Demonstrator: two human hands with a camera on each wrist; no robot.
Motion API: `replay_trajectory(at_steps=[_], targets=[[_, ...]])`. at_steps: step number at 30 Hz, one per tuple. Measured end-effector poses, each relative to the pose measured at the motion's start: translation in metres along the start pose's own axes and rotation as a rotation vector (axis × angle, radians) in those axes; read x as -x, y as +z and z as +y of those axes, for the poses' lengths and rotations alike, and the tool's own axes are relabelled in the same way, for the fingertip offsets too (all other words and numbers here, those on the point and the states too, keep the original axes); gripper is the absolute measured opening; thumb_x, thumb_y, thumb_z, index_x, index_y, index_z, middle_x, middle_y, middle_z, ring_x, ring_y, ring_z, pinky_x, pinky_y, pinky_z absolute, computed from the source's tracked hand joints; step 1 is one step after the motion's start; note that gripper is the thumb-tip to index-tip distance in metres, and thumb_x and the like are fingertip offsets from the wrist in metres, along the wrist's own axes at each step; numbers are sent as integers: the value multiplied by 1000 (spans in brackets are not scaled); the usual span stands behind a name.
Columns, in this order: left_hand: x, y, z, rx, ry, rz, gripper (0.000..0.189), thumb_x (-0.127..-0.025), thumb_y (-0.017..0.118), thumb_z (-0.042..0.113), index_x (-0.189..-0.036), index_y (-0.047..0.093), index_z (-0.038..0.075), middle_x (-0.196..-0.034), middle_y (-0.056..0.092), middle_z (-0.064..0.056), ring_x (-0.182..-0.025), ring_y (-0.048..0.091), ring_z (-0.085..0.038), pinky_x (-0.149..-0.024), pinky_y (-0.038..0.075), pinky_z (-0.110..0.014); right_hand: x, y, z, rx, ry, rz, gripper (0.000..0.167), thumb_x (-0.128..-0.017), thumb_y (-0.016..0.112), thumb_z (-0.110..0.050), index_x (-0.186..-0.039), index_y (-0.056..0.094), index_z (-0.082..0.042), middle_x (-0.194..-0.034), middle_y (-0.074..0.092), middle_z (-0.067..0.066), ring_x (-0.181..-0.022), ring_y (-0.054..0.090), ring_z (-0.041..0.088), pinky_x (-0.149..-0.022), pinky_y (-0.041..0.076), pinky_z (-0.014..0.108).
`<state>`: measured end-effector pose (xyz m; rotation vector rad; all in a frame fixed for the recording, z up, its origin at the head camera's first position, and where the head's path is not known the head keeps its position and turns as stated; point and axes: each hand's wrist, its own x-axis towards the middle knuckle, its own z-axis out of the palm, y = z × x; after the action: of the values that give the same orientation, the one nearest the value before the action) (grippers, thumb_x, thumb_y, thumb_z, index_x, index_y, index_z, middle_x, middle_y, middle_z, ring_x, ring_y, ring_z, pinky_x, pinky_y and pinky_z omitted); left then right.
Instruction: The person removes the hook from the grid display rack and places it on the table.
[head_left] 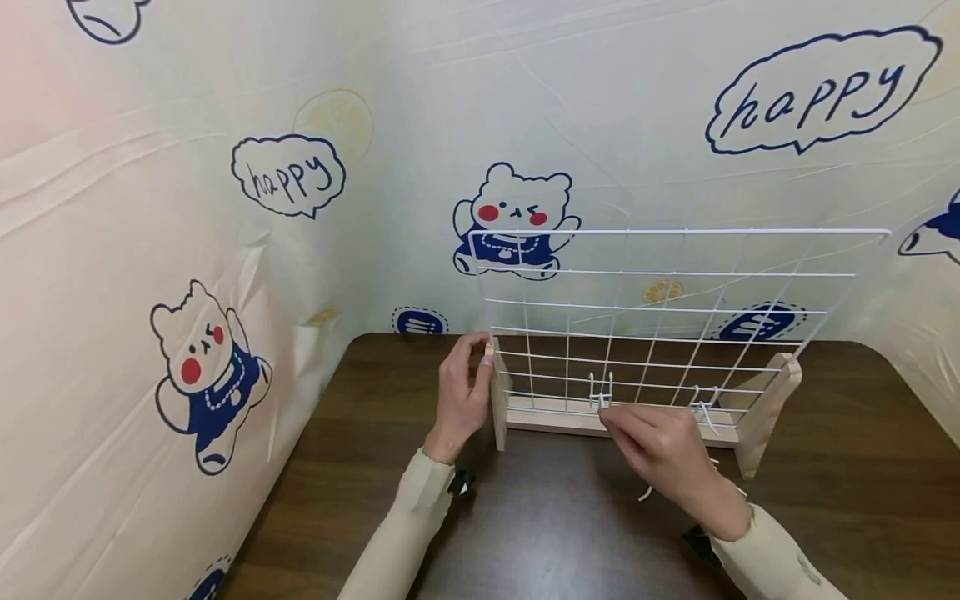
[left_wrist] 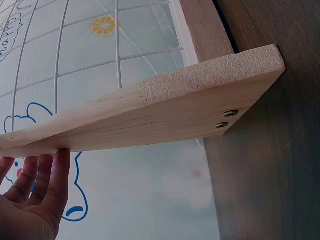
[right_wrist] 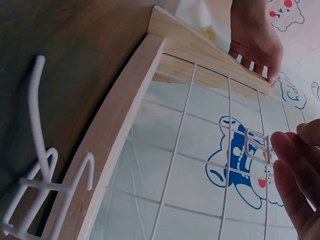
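hook-hanging, judging by the pose. at the fingertips of the right hand (head_left: pixel 667 450), in a narrow pinch: small white wire hook with two upright prongs (head_left: pixel 602 393), up against the lower wires of the white rectangular wire grid (head_left: pixel 686 232), left of centre. cannot tell whether caught on a wire or only held there. from the left hand (head_left: pixel 461 396), a light grip with bent fingers on the upper end of the pale wooden side panel (left_wrist: pixel 165 117), apparently to steady the stand. on the same low band of the grid, toward the right end: second white wire hook (head_left: pixel 703 408), untouched, perhaps a height to match. on the dark brown wood-grain tabletop (head_left: pixel 525 525), partly hidden under the right hand: more white wire pieces (head_left: pixel 646 494), number unclear. probably mid-placement. next, likely: settle both prongs squarely on the wires, test with a light tug, then release. main risk: a twist out of the pinch, or a backward tip under too much push.
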<state>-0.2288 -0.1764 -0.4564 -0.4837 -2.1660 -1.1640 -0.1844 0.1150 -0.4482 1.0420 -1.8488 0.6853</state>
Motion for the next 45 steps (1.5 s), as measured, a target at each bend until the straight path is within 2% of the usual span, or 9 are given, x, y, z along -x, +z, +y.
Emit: replay_trajectory(at_steps=[7,15,20,26,45], targets=[[2,-1,1,0,-21,-7,28,-104,52,14,-127,62,3,-115,69,-14,-98,66,-25,-67,63,-36,8,-5,1,20,-12,-22,37,-108,51,-24,-89,80,-9,-81,80,3,-65,76,17,-55,58,34],[3,-2,1,-15,-44,-21,28,-104,52,14,-128,62,4,-117,69,-13,-99,66,-24,-69,61,-32,19,-12,-1,24,18,-89,42,-110,48,-26,-89,79,-8,-80,80,4,-65,76,18,-56,59,35],[5,-3,1,-22,-57,-27,28,-104,52,15,-129,62,5,-118,69,-13,-100,66,-24,-70,61,-32,27,-14,-2,28,23,-97,41,-110,47,-26,-90,79,-10,-80,79,1,-64,75,16,-55,58,34],[4,-2,1,-17,-53,-24,29,-104,52,15,-129,62,3,-117,69,-13,-100,66,-24,-70,62,-33,34,-16,-2,34,23,-93,40,-110,47,-26,-90,79,-10,-80,79,0,-64,75,16,-55,57,34],[0,-1,1,3,-36,-21,28,-104,51,14,-127,63,3,-116,69,-13,-99,66,-24,-69,62,-33,49,-16,-1,52,72,-191,50,-112,41,-32,-90,79,-9,-82,80,2,-69,77,17,-57,59,37]])
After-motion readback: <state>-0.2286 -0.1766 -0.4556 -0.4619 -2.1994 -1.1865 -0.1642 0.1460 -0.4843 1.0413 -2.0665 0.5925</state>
